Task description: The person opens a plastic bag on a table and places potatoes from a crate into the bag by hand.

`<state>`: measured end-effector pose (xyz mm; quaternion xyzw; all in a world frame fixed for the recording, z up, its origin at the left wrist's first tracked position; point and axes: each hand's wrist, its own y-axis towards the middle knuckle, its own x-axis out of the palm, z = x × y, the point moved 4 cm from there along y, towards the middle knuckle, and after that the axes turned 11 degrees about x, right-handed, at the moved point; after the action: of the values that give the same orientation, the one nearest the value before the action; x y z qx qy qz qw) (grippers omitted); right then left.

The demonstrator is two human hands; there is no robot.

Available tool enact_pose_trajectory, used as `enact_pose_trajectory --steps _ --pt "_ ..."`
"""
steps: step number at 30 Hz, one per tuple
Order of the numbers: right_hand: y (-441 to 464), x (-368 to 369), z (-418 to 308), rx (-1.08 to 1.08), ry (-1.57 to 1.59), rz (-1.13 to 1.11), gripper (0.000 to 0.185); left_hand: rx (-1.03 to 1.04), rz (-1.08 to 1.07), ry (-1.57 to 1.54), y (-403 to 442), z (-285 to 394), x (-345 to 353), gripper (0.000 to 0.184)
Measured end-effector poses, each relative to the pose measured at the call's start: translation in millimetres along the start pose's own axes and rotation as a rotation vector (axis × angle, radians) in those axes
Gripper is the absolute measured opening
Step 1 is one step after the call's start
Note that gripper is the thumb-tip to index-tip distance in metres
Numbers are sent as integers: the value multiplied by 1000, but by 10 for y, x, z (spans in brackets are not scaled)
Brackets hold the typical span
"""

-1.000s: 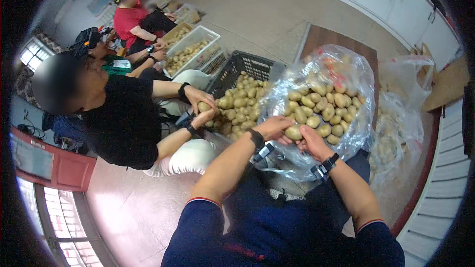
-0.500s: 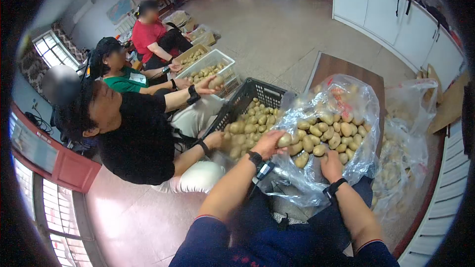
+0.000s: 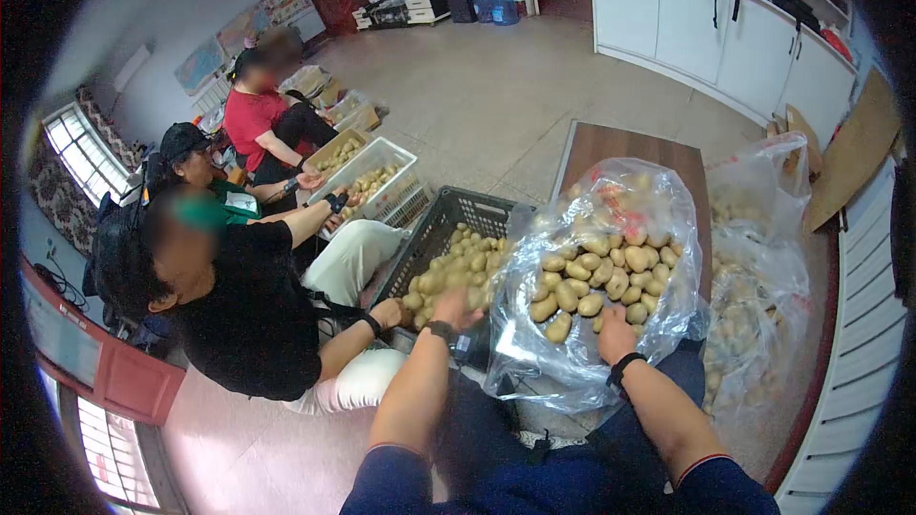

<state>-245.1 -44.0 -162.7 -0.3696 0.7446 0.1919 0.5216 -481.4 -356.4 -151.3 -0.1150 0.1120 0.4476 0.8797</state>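
My left hand [image 3: 456, 309], blurred by motion, is over the near right part of the black crate [image 3: 426, 246], which holds many potatoes [image 3: 462, 257]. Its fingers are smeared, and I cannot make out whether it holds anything. My right hand [image 3: 616, 336] is at the near edge of the potatoes [image 3: 618, 278] in the open clear plastic bag [image 3: 520, 348]. Its fingertips are bent against a potato there, partly hidden.
A co-worker in black [image 3: 243, 324] sits at the left beside the crate. Two more people sit beyond, by a white crate [image 3: 386, 160] of potatoes. A brown board [image 3: 620, 145] lies under the bag; another potato bag [image 3: 754, 324] stands at the right.
My left hand has moved left from the bag to the crate, and the potato it held is no longer visible in it. My right hand stays at the bag. The view has shifted.
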Motion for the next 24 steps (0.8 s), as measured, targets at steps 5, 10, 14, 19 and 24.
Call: enact_pose_trajectory --steps 5,10,14,19,24 --pt "-80 3 -2 -45 -55 -19 35 388 -62 880 -24 -46 -17 42" --pt "-136 -46 -6 -48 -33 -9 36 340 -169 1009 -23 4 -15 43" --pt "-153 5 4 14 -50 -72 41 420 -132 1062 -63 -39 -27 44" --pt "-198 24 -18 1 4 -94 41 431 -35 703 -2 -344 -106 50" --pt "-133 159 42 12 92 -141 43 409 -109 1116 52 -419 -107 38"
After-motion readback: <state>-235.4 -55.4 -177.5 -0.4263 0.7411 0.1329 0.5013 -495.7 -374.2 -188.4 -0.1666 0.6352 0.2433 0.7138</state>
